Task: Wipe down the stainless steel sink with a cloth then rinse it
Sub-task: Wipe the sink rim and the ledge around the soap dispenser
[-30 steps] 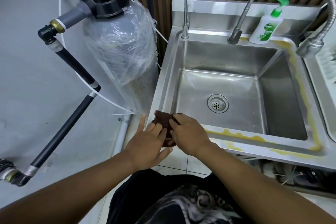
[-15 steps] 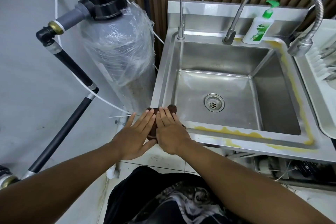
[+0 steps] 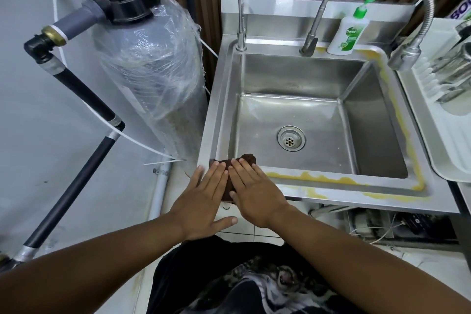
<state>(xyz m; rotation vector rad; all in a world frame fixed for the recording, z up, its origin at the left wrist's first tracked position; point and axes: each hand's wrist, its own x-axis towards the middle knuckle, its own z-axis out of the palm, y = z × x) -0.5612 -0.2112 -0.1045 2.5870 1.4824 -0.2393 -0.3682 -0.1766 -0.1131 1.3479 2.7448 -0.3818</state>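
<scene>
Seen from the head camera, looking down at a stainless steel sink (image 3: pixel 300 76) set against a brown slatted wall. A dark brown cloth (image 3: pixel 248 159) lies on the sink's front rim at its front-left corner, with its far edge reaching just over the lip of the basin. Both hands lie flat on the cloth, side by side. The left hand (image 3: pixel 204 201) has straight fingers (image 3: pixel 216 173) laid close together and its thumb spread toward the person. The right hand (image 3: pixel 254 194) also has its fingers straight, pressing down and gripping nothing. A streak of yellow residue (image 3: pixel 318 178) runs along the front rim to the right of the hands and on up the right rim. A round drain (image 3: pixel 291 138) sits in the middle of the basin floor. On the back rim stand a thin gooseneck tap (image 3: pixel 240 20) at the left corner, a flexible spring faucet (image 3: pixel 418 7) arching toward the right edge, and a white soap bottle (image 3: pixel 350 30) with a green pump. Left of the sink stands a grey tank (image 3: pixel 153 71) wrapped in clear plastic, with black pipes (image 3: pixel 76 92) joined to it. A white drying rack (image 3: pixel 446 109) sits beside the sink's right edge.
</scene>
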